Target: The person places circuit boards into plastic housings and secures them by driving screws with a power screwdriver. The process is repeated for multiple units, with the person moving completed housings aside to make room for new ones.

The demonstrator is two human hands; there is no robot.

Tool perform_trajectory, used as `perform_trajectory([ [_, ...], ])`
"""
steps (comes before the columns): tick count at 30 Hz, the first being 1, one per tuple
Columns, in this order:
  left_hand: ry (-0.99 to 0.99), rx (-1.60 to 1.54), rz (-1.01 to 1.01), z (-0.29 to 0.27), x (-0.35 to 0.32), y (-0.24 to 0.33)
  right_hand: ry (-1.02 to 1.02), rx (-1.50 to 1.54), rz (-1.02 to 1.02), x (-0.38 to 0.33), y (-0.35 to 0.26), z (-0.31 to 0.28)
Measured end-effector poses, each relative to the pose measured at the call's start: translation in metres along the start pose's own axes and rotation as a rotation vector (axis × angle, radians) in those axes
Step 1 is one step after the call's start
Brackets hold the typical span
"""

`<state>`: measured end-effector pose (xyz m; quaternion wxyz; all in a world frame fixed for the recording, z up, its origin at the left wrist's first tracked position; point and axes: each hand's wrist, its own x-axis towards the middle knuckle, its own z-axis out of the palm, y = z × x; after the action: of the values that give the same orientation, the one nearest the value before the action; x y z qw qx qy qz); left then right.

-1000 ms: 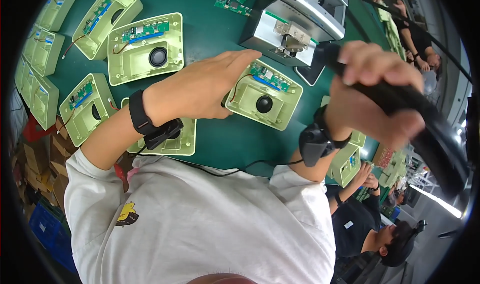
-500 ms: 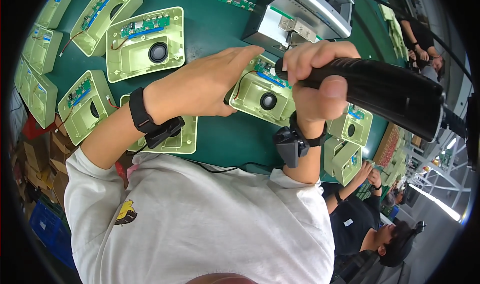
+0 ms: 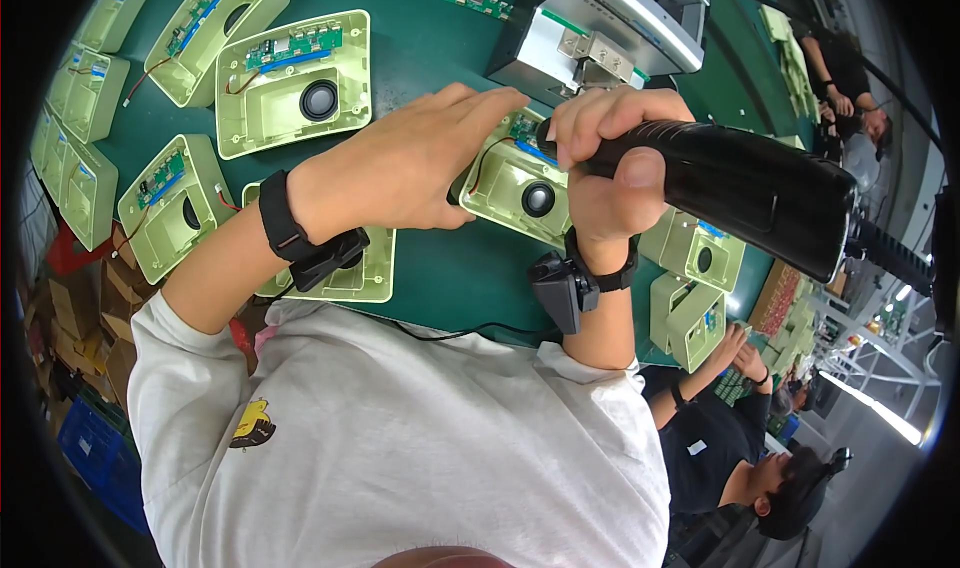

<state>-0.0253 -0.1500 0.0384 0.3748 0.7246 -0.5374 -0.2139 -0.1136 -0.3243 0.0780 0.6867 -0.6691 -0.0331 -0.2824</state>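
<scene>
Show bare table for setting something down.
Green tabletop: bare below the open lime plastic box beside the left hand; also between the silver metal machine and the lime box left of it. Crowded: far left, more boxes.

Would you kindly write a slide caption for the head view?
Left hand at the edge of a green housing, right hand holding a black tool over it.

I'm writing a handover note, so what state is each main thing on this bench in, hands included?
Centre housing: open, partly covered by the hands
Speaker: inside it, exposed
Black tool: held; contact with the housing unclear
Right hand: closed around the tool
Left hand: against that housing's left end
Housings at left: open
Loose circuit boards: lying flat
Silver machine: cannot tell whether running
</scene>
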Motion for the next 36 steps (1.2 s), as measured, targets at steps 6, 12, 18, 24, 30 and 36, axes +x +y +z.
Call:
perform_trajectory([
  [6, -0.135, -0.127, -0.105, 0.0, -0.014, 0.035, -0.122, 0.205, -0.158, 0.021, -0.028, -0.03],
  [12, -0.131, 0.453, -0.257, -0.041, -0.097, 0.063, -0.014, 0.161, -0.26, 0.054, -0.011, -0.031],
  [18, -0.078, 0.582, -0.205, -0.017, -0.102, 0.045, -0.078, 0.199, -0.099, 0.03, -0.037, -0.021],
  [24, 0.065, 0.426, 0.045, 0.023, -0.031, 0.025, -0.118, 0.066, -0.069, -0.013, -0.052, -0.018],
  [30, 0.018, 0.359, 0.053, 0.026, -0.025, 0.022, -0.074, 0.003, 0.059, -0.021, -0.033, -0.016],
  [36, 0.076, 0.37, 0.085, 0.025, -0.023, 0.024, -0.096, 0.023, 0.06, -0.024, -0.024, -0.016],
])
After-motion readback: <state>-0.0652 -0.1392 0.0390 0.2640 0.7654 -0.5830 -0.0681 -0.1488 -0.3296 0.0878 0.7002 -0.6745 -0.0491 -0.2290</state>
